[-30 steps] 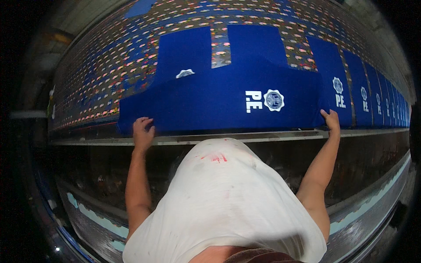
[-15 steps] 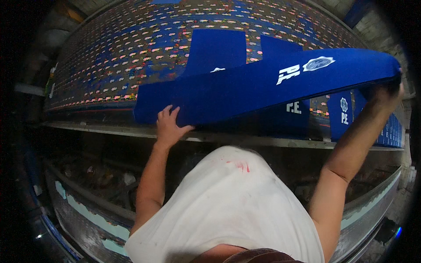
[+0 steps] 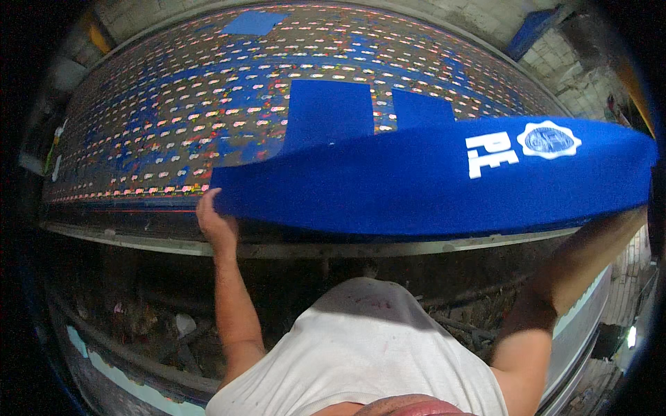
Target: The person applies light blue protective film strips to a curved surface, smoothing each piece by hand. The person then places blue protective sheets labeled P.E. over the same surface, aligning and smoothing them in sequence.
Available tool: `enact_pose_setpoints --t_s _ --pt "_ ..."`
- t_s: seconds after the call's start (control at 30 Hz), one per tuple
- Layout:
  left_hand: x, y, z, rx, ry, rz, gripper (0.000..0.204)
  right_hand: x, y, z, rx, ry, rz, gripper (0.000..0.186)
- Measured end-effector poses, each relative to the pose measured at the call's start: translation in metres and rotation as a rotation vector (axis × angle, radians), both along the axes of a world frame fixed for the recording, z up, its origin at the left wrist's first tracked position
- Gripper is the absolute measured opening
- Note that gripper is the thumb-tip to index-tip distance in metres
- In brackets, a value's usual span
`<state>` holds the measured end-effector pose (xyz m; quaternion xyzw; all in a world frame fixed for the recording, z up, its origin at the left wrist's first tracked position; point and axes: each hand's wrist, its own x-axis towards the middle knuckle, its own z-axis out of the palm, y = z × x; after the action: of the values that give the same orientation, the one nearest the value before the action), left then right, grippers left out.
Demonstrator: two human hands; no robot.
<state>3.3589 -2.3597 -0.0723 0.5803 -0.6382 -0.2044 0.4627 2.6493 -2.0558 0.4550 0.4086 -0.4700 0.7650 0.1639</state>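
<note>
A long blue fabric panel (image 3: 361,184) with a white-printed emblem and letters stretches between my hands, above the table's near edge. My left hand (image 3: 217,220) is closed at its left end, the fingers curled at the edge. The panel's right end is raised, and my right forearm (image 3: 590,243) reaches up to it. My right hand itself is hidden behind the cloth, but the panel hangs from it. Beyond the panel, a blue rectangular piece (image 3: 329,114) and a smaller blue piece (image 3: 422,109) lie flat on the table.
The long printing table (image 3: 152,132) is covered with rows of small white and pink marks over blue and dark stains. A lighter blue piece (image 3: 253,23) lies at its far side. The table's metal front rail (image 3: 152,243) runs before me. A block wall (image 3: 548,41) stands behind.
The panel has turned its printed face more upward, and its near edge has dropped, covering the printed pieces beneath. My left hand has shifted left to its end; my right hand has gone behind it.
</note>
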Motion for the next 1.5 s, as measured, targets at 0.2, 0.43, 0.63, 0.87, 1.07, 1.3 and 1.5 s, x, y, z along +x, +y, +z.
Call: enact_pose_setpoints --t_s 0.2,0.43,0.63,0.87,1.07,1.3,1.5 --pt "-0.036 -0.025 0.042 -0.600 0.121 -0.130 0.045 0.000 0.162 -0.026 -0.022 -0.127 -0.320 0.044" --pt "-0.134 0.016 0.058 -0.620 0.065 -0.328 0.047 0.004 0.348 -0.048 -0.129 -0.189 -0.607 0.042" --pt "-0.270 0.081 0.101 -0.808 0.027 -0.634 0.041 -0.019 0.502 -0.080 -0.248 -0.244 -0.735 0.041" --pt "-0.430 0.161 0.129 -0.868 0.002 -0.766 0.053 -0.059 0.626 -0.150 -0.364 -0.335 -0.811 0.040" --pt "-0.539 0.196 0.121 -0.942 -0.027 -0.831 0.065 -0.090 0.651 -0.197 -0.408 -0.423 -0.762 0.041" --pt "-0.627 0.217 0.135 -0.948 -0.081 -0.857 0.051 -0.157 0.657 -0.236 -0.368 -0.448 -0.793 0.039" --pt "-0.702 0.251 0.126 -0.838 -0.106 -0.738 0.038 -0.304 0.651 -0.231 0.046 -0.242 -0.688 0.038"
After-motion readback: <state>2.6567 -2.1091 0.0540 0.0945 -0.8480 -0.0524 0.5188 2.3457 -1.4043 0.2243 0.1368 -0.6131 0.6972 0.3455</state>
